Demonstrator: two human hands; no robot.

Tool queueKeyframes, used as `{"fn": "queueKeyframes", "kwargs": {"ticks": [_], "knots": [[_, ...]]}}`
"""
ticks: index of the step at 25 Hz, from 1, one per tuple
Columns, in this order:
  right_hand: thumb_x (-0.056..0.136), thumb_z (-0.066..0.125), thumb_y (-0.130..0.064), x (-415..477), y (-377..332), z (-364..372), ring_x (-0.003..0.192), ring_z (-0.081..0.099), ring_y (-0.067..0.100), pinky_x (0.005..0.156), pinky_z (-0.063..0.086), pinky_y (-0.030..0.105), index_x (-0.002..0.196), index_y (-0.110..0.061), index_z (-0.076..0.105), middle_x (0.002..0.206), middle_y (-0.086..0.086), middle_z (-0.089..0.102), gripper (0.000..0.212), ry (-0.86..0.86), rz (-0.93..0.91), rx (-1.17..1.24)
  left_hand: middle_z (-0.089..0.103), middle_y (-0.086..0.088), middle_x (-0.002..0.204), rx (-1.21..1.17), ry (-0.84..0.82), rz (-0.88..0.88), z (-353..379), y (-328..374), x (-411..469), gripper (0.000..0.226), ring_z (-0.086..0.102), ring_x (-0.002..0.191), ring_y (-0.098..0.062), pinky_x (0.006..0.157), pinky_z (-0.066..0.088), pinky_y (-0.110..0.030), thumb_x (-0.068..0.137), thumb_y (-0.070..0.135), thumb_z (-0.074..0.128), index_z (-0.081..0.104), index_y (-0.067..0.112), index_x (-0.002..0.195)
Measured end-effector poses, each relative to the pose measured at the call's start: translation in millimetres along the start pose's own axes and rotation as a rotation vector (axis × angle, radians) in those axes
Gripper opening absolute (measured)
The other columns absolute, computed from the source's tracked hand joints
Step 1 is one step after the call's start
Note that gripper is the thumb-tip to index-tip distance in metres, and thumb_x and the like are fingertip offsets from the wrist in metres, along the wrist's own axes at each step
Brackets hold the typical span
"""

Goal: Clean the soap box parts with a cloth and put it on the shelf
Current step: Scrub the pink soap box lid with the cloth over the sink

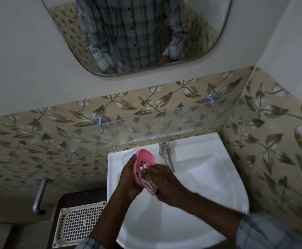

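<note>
A pink soap box part (144, 162) with drain holes is held on edge over the white sink (209, 177). My left hand (128, 178) grips it from the left side. My right hand (162, 184) holds a light striped cloth (149, 186) pressed against the lower inside of the pink part. The cloth is mostly hidden under my fingers. A glass shelf (173, 126) on two metal brackets runs along the tiled wall just above the sink.
A chrome tap (165, 153) stands at the back of the sink, right of the pink part. A cream perforated plastic tray (80, 223) lies on a dark surface left of the sink. A metal pipe (38, 196) juts from the wall at left. A mirror (137, 33) hangs above.
</note>
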State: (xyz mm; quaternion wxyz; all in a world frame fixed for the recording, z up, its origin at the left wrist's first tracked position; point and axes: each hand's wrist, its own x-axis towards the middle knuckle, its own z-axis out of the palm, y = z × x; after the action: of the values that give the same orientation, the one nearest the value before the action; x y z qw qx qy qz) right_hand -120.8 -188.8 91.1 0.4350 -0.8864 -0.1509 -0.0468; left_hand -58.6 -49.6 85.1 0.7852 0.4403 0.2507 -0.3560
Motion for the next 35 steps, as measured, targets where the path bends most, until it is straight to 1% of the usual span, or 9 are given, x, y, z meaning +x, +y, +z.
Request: {"fn": "queueKeyframes", "kwargs": {"ticks": [2,5,10,15,20,24,27,31,35], "knots": [[0.093,0.055,0.001,4.6,22.1,-28.9,0.109,0.063,0.028,0.109,0.037,0.054,0.112,-0.013,0.067,0.116,0.021,0.065,0.026,-0.083,-0.191,-0.048,0.074,-0.023,0.098,0.028,-0.031,-0.039,-5.1,2.4,-4.1,0.052,0.072,0.082,-0.035,0.071,0.058,-0.043,0.091,0.046,0.055,0.069,0.001,0.112],[0.089,0.06,-0.006,26.4,40.3,-39.6,0.108,0.068,0.028,0.102,0.048,0.044,0.101,-0.008,0.076,0.111,0.013,0.073,0.02,-0.034,-0.426,-0.406,0.073,-0.023,0.104,-0.067,-0.072,-0.021,0.3,3.6,-3.6,0.049,0.072,0.086,-0.036,0.077,0.06,-0.045,0.085,0.041,0.059,0.076,0.0,0.106],[0.061,0.074,0.005,-6.1,12.7,6.3,0.109,0.067,0.03,0.096,0.054,0.039,0.115,-0.005,0.071,0.118,0.014,0.07,0.055,-0.001,-0.228,-0.102,0.063,-0.03,0.116,-0.181,-0.011,0.03,-1.2,0.8,0.1,0.064,0.061,0.103,-0.04,0.097,0.045,-0.05,0.097,0.05,0.046,0.058,-0.006,0.126],[0.071,0.074,0.005,16.8,3.1,5.4,0.101,0.07,0.033,0.084,0.06,0.039,0.113,-0.005,0.072,0.113,0.015,0.071,0.043,0.274,0.039,-0.182,0.065,-0.027,0.119,-0.139,-0.051,0.068,3.9,1.9,-0.2,0.059,0.063,0.107,-0.037,0.103,0.045,-0.047,0.095,0.042,0.051,0.058,-0.005,0.129],[0.074,0.073,0.004,1.7,0.8,3.1,0.084,0.07,0.02,0.076,0.056,0.024,0.108,-0.011,0.073,0.097,0.01,0.075,0.037,0.039,0.146,0.148,0.073,-0.026,0.098,-0.07,0.029,0.097,-7.1,-2.3,1.2,0.056,0.072,0.084,-0.036,0.075,0.059,-0.045,0.099,0.046,0.045,0.061,-0.003,0.121],[0.085,0.07,-0.008,39.9,3.9,-25.3,0.078,0.067,0.01,0.068,0.046,0.004,0.107,-0.01,0.074,0.094,0.006,0.077,0.022,0.298,0.454,0.044,0.075,-0.019,0.103,-0.058,-0.004,0.165,-3.5,-17.5,4.5,0.049,0.074,0.086,-0.031,0.07,0.061,-0.04,0.101,0.041,0.044,0.069,0.004,0.12],[0.085,0.068,-0.019,36.6,-20.7,2.6,0.098,0.07,0.022,0.087,0.053,0.023,0.123,-0.017,0.068,0.107,0.008,0.076,0.038,0.113,0.32,-0.101,0.073,-0.021,0.104,-0.071,0.04,0.183,4.8,-21.8,11.6,0.047,0.071,0.093,-0.031,0.077,0.057,-0.041,0.103,0.038,0.042,0.074,0.004,0.104],[0.084,0.068,0.0,29.6,-0.7,-28.4,0.09,0.072,0.037,0.08,0.058,0.045,0.101,0.001,0.072,0.096,0.025,0.074,0.018,0.013,0.5,0.602,0.07,-0.025,0.117,-0.08,-0.002,0.19,-21.8,-12.5,5.1,0.056,0.064,0.11,-0.038,0.094,0.051,-0.05,0.102,0.048,0.039,0.063,0.002,0.124],[0.08,0.064,-0.002,21.1,20.2,-47.0,0.094,0.069,0.038,0.084,0.055,0.051,0.106,0.005,0.07,0.108,0.031,0.07,0.027,0.136,0.802,1.062,0.068,-0.025,0.111,-0.133,0.002,0.156,-42.8,-16.7,2.1,0.06,0.067,0.093,-0.036,0.079,0.055,-0.045,0.097,0.05,0.049,0.056,0.004,0.135]]}}
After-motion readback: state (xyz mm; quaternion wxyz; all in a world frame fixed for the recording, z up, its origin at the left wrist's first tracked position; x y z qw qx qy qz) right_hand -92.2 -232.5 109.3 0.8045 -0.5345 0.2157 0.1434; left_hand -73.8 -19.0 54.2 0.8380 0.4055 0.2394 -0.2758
